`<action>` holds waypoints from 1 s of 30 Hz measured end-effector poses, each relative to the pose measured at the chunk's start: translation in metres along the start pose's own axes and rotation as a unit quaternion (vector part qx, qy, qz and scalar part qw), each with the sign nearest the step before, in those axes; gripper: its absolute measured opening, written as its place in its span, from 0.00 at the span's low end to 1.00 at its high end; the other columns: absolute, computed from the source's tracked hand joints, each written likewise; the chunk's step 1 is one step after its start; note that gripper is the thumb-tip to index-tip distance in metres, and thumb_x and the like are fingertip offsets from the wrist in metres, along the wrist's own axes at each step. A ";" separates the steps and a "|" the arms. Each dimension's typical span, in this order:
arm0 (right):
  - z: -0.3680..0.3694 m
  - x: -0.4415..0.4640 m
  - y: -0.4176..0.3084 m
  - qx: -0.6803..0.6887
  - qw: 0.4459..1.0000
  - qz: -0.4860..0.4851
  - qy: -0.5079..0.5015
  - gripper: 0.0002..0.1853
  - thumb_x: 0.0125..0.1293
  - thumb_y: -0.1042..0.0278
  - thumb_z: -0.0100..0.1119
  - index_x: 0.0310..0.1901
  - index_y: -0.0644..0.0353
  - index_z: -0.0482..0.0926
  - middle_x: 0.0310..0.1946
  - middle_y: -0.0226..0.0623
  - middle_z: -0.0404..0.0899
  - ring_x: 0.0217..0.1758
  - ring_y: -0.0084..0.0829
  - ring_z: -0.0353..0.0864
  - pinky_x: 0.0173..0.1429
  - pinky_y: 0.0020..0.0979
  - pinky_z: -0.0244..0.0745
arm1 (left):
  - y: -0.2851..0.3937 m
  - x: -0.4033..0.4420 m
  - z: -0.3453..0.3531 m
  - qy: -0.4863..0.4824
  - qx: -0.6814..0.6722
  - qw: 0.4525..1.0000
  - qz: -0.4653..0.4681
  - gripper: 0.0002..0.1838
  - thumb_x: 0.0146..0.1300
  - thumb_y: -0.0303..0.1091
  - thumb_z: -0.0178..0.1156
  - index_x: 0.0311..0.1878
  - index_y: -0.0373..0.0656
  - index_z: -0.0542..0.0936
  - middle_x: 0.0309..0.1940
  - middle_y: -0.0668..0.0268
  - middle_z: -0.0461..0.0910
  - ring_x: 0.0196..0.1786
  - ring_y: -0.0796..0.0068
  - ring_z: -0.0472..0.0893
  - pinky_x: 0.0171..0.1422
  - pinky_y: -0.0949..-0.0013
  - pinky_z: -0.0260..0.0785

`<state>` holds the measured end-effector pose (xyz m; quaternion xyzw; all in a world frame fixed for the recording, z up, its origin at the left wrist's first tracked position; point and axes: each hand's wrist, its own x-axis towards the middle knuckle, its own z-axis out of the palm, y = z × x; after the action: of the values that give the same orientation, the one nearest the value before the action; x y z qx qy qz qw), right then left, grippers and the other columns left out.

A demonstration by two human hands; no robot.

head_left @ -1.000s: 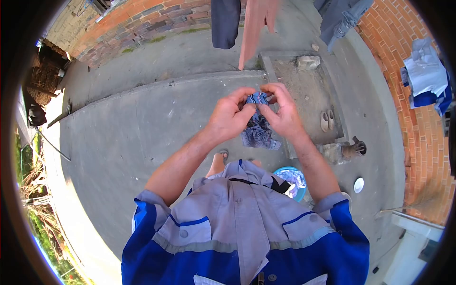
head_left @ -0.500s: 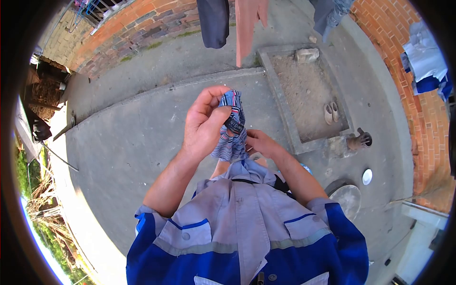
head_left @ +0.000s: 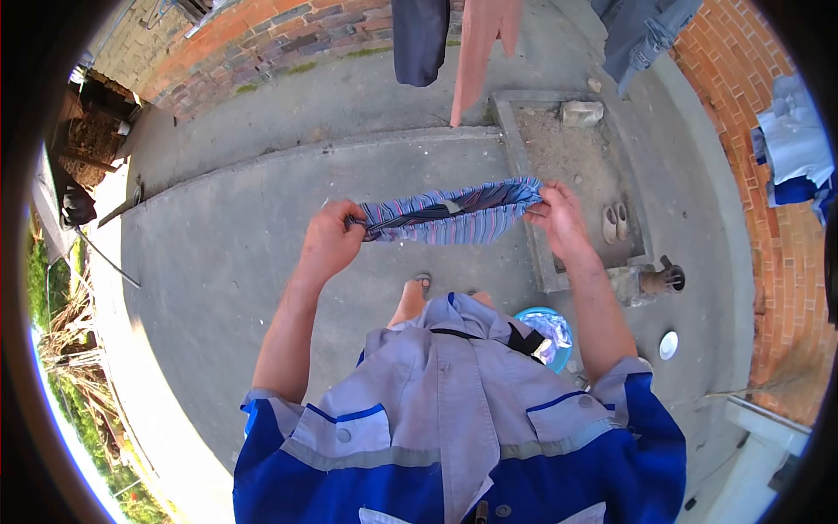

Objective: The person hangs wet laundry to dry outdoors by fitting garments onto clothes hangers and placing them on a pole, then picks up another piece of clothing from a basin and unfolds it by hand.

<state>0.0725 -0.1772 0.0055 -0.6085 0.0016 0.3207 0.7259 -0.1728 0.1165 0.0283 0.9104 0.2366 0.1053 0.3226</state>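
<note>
Striped blue shorts (head_left: 476, 229) with pink and white lines are stretched sideways in front of me, the elastic waist opening facing up. A pale label shows inside the back of the waist. My left hand (head_left: 333, 237) is closed on one end of the waistband, thumb and fingers pinching the cloth. At the opposite end, my right hand (head_left: 563, 220) grips the waistband between thumb and fingers. How far the legs of the shorts hang down is hard to see from above.
A blue basin (head_left: 563, 354) with wet-looking cloth stands by my right side. Dark trousers (head_left: 421, 44), a pink garment (head_left: 480, 57) and grey-blue jeans (head_left: 646, 39) hang ahead. A low concrete-edged bed (head_left: 517, 162) holds a pair of shoes (head_left: 615, 224). A white dish (head_left: 669, 345) lies rightward.
The bunched shorts have been opened out and pulled wide. My right hand rose from near my waist to take the waistband's right end; my left hand moved slightly left and down.
</note>
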 end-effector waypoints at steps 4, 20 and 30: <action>0.015 -0.009 -0.030 -0.027 0.996 -0.079 -0.031 0.09 0.70 0.65 0.54 0.46 0.60 0.77 0.37 0.30 0.80 0.38 0.21 0.79 0.43 0.27 0.76 | 0.008 -0.009 0.030 -0.116 0.072 0.990 -0.045 0.11 0.56 0.34 0.59 0.38 0.38 0.83 0.31 0.51 0.83 0.31 0.53 0.82 0.39 0.56 0.73; 0.009 -0.032 -0.055 -0.331 0.925 -0.180 -0.048 0.16 0.63 0.78 0.51 0.52 0.62 0.80 0.34 0.28 0.78 0.38 0.18 0.76 0.42 0.24 0.72 | 0.009 0.009 0.070 -0.034 -0.077 0.994 -0.075 0.11 0.61 0.32 0.58 0.43 0.42 0.85 0.24 0.52 0.81 0.37 0.49 0.85 0.43 0.53 0.77; 0.008 -0.019 -0.049 -0.543 0.739 -0.395 -0.054 0.10 0.63 0.73 0.61 0.47 0.61 0.79 0.42 0.44 0.79 0.45 0.45 0.83 0.49 0.40 0.78 | 0.018 0.010 0.057 -0.034 0.012 0.977 0.212 0.21 0.55 0.18 0.56 0.51 0.46 0.83 0.44 0.54 0.84 0.49 0.54 0.84 0.50 0.56 0.77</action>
<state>0.0778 -0.1817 0.0583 -0.8270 -0.4530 -0.0164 0.3325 -0.1381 0.0789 -0.0041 0.9466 0.0281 0.1381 0.2901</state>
